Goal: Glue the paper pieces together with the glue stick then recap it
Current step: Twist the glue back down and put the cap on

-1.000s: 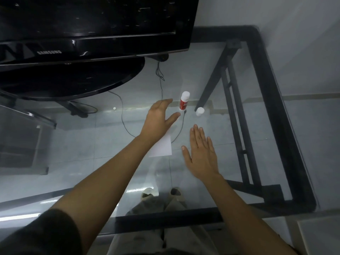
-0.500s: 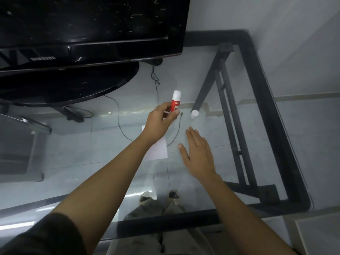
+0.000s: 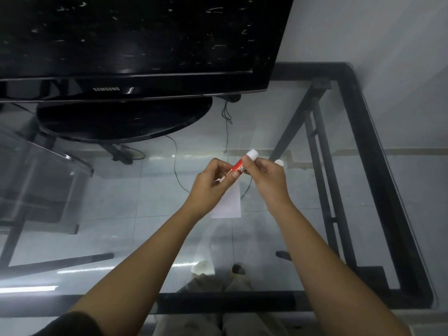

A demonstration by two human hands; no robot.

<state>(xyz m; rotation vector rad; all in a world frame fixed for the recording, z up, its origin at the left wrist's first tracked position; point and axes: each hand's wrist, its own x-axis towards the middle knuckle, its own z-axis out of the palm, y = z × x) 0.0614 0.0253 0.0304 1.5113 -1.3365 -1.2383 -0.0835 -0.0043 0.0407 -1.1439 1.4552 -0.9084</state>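
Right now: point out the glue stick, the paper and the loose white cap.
glue stick (image 3: 238, 165), head view, red label.
paper (image 3: 230, 202), head view, bare lower part.
loose white cap (image 3: 279, 162), head view, visible top.

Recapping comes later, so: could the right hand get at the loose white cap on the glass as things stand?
Probably yes: the cap sits uncovered just beyond the right hand, though that hand now grips the glue stick.

A home living room is suggested. A black flat-screen television (image 3: 135, 42), marked Samsung, is seen at ten to twelve o'clock, carried on a glossy oval stand (image 3: 123, 120) upon a glass surface (image 3: 278, 112) framed in black metal (image 3: 378, 166). Thin cables (image 3: 226, 132) are trailed behind the set at twelve o'clock. Pale floor tiles (image 3: 150, 197) are visible through the glass, and a plain light wall (image 3: 375, 32) is met at one to two o'clock.
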